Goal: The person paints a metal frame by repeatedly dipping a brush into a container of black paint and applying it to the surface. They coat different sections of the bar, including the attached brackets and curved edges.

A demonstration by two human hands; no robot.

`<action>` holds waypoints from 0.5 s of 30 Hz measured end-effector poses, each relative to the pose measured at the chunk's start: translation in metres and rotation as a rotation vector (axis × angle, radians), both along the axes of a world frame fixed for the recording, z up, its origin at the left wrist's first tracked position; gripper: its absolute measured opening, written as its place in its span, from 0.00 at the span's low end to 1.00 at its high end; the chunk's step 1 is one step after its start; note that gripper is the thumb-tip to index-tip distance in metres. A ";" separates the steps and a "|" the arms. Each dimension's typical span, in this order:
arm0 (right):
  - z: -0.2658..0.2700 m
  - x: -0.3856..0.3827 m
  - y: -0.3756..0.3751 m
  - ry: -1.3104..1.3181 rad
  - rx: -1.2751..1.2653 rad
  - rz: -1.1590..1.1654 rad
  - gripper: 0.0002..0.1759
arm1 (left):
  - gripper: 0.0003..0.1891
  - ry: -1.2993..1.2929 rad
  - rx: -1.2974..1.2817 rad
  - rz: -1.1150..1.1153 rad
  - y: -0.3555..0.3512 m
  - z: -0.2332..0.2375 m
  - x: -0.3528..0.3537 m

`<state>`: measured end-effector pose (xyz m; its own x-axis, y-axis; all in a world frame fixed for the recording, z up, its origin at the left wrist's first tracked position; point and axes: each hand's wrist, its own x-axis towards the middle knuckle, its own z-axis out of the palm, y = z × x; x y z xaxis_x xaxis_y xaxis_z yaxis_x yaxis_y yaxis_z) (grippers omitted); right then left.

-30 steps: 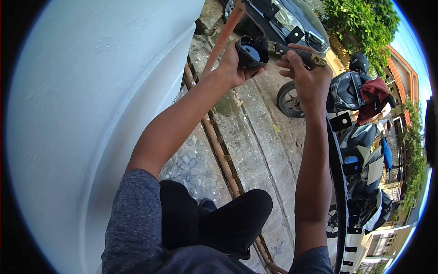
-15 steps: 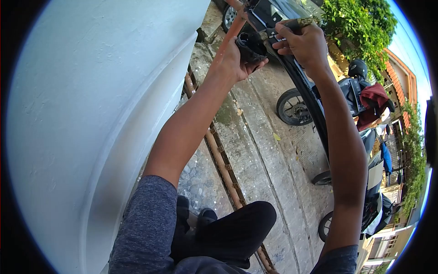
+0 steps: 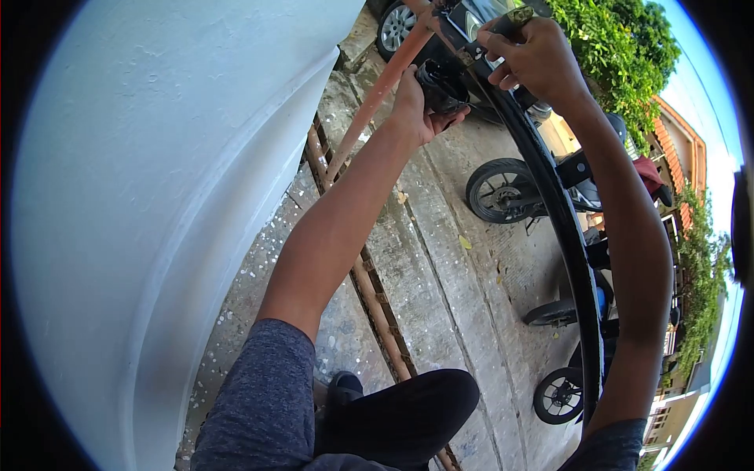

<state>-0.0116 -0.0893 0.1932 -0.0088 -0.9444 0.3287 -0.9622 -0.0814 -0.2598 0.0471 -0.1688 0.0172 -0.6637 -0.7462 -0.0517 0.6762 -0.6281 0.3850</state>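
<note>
A small black container [image 3: 441,86], its inside dark and glossy, rests in my left hand [image 3: 420,118], whose fingers curl round its lower side. Above and to the right, my right hand [image 3: 538,59] is closed round a paintbrush [image 3: 510,22] with a dark, thick handle; its other end points down-left toward the metal frame. Part of the brush is hidden by my fingers. A long black rail [image 3: 556,192] passes just below my right hand and runs down beside my forearm. The container sits left of this rail.
A reddish-brown bar [image 3: 385,93] slants beside my left forearm. The white wall [image 3: 165,157] fills the left side. Beyond the rail stand several motorcycles [image 3: 503,192] and a dark car [image 3: 397,31]. A brown pipe [image 3: 381,314] lies along the paved ground, near my shoe [image 3: 345,385].
My right hand has moved up and to the right with the paintbrush. My left hand and the container have shifted slightly right. The view has turned, showing more of the rail and the reddish bar.
</note>
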 end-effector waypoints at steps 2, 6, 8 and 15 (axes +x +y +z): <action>0.007 0.001 -0.003 -0.023 0.034 0.004 0.17 | 0.42 0.002 -0.018 0.007 -0.003 0.003 0.000; 0.009 -0.003 -0.008 -0.010 0.082 -0.001 0.16 | 0.42 0.004 -0.017 0.015 -0.012 0.001 -0.005; 0.007 -0.007 -0.011 0.039 0.089 -0.006 0.15 | 0.42 0.012 0.000 0.001 -0.019 -0.003 -0.007; -0.003 -0.010 -0.013 0.108 0.072 0.132 0.12 | 0.37 0.002 -0.014 -0.018 -0.027 -0.006 -0.006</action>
